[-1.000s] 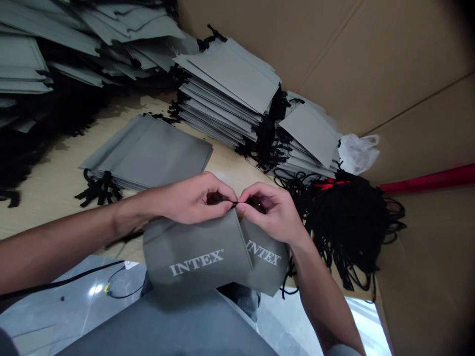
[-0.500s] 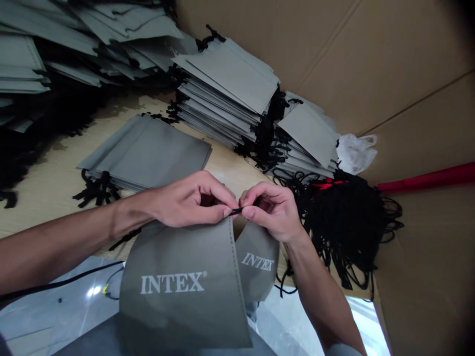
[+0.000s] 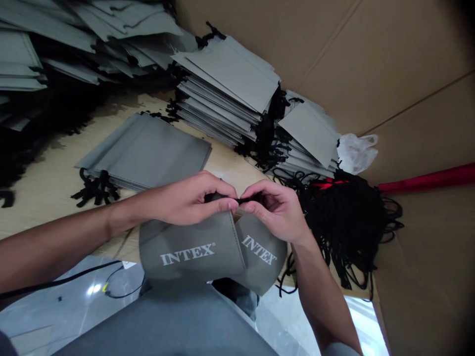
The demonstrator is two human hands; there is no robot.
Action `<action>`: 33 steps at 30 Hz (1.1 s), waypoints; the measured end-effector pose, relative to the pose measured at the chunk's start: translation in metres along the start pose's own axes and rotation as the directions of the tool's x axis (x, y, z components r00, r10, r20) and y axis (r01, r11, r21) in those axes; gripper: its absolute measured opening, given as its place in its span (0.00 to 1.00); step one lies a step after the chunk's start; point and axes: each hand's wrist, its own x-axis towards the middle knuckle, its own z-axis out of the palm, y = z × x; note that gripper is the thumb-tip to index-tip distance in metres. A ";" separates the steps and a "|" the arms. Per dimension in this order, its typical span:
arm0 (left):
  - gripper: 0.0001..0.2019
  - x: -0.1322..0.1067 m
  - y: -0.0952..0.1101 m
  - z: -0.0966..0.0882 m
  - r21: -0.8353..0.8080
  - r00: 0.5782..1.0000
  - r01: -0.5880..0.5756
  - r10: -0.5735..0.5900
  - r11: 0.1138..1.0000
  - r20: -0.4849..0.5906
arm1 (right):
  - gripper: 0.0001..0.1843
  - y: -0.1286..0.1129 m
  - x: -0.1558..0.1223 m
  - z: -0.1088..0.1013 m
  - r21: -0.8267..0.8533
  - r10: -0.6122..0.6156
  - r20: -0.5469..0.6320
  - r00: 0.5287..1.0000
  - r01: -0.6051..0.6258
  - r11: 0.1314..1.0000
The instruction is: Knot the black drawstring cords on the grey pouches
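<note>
My left hand and my right hand meet in the middle of the head view, thumbs and fingertips pinched. Between them runs a short stretch of black cord, gripped from both sides. Right below hang two grey fabric drawstring bags printed INTEX in white: a nearer bag under my left hand and another bag under my right. Their upper edges are partly covered by my fingers. How the cord is joined at the fingertips is too small to make out.
A flat stack of grey bags lies on the wooden table beyond my left arm. Taller stacks stand behind. A heap of black cords lies right, near a white plastic bag, a red strip and cardboard walls.
Both hands have risen slightly, still pinching the black cord. The nearer bag has swung up and right, so less of it hangs down and my lap shows.
</note>
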 end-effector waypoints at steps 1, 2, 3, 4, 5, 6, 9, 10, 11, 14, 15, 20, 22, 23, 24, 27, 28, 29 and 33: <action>0.17 0.000 0.000 0.000 0.011 1.000 -0.016 0.016 1.000 0.000 | 0.10 -0.001 0.000 0.001 0.008 0.002 -0.002 1.000 -0.002 1.000; 0.17 0.000 0.000 0.000 0.023 0.999 -0.034 0.034 0.999 -0.001 | 0.10 -0.001 0.001 0.003 0.018 0.010 -0.003 1.000 -0.010 1.000; 0.17 0.000 0.000 0.000 0.040 0.999 -0.049 0.049 0.998 -0.003 | 0.10 -0.001 0.001 0.004 0.027 0.026 -0.005 1.000 -0.025 0.999; 0.17 0.001 0.001 0.001 0.060 0.998 -0.063 0.064 0.996 -0.008 | 0.10 -0.001 0.002 0.005 0.030 0.044 -0.009 0.999 -0.044 0.999; 0.17 0.001 0.001 0.001 0.083 0.997 -0.075 0.076 0.994 -0.015 | 0.11 -0.002 0.002 0.006 0.027 0.061 -0.013 0.998 -0.061 0.998; 0.16 0.002 0.002 0.002 0.106 0.996 -0.086 0.089 0.991 -0.024 | 0.12 -0.002 0.002 0.007 0.016 0.073 -0.013 0.997 -0.072 0.997; 0.15 0.003 0.003 0.004 0.170 0.991 -0.118 0.127 0.978 -0.043 | 0.16 -0.003 0.001 0.008 -0.074 0.080 0.004 0.997 -0.079 0.994; 0.15 0.004 0.003 0.005 0.187 0.989 -0.128 0.138 0.974 -0.045 | 0.18 -0.003 0.000 0.008 -0.111 0.087 0.013 0.996 -0.086 0.990; 0.15 0.004 0.004 0.006 0.202 0.988 -0.137 0.149 0.970 -0.043 | 0.19 -0.004 -0.001 0.009 -0.142 0.100 0.023 0.995 -0.095 0.985; 0.14 0.004 0.004 0.009 0.238 0.983 -0.163 0.177 0.958 -0.038 | 0.22 -0.004 -0.002 0.012 -0.175 0.131 0.039 0.991 -0.122 0.977; 0.14 0.004 0.005 0.009 0.244 0.982 -0.170 0.184 0.955 -0.039 | 0.23 -0.004 -0.002 0.013 -0.168 0.132 0.036 0.991 -0.124 0.978; 0.13 0.004 0.007 0.009 0.217 0.981 -0.178 0.189 0.960 -0.032 | 0.31 0.001 0.001 0.018 -0.076 0.144 -0.004 0.990 -0.144 0.987; 0.14 0.003 0.008 0.009 0.192 0.983 -0.175 0.184 0.966 -0.029 | 0.33 0.004 0.003 0.020 -0.005 0.172 -0.002 0.985 -0.172 0.985; 0.15 0.003 0.009 0.008 0.179 0.984 -0.171 0.178 0.969 -0.027 | 0.33 0.005 0.004 0.020 0.032 0.188 0.006 0.982 -0.189 0.982; 0.15 0.002 0.010 0.008 0.165 0.984 -0.169 0.175 0.972 -0.024 | 0.32 0.007 0.004 0.021 0.063 0.203 0.018 0.979 -0.204 0.977; 0.15 0.000 0.011 0.007 0.116 0.985 -0.169 0.172 0.979 -0.015 | 0.32 0.009 0.005 0.022 0.128 0.234 0.038 0.971 -0.237 0.963; 0.15 0.000 0.011 0.007 0.104 0.985 -0.169 0.172 0.980 -0.017 | 0.32 0.010 0.006 0.022 0.137 0.236 0.033 0.971 -0.239 0.961; 0.16 -0.001 0.010 0.007 0.098 0.986 -0.163 0.166 0.982 -0.022 | 0.32 0.010 0.006 0.022 0.137 0.233 0.023 0.972 -0.234 0.963; 0.13 0.000 0.004 0.015 0.199 0.979 -0.060 0.096 0.978 -0.179 | 0.32 0.008 0.005 0.024 0.104 0.190 -0.070 0.979 -0.182 0.978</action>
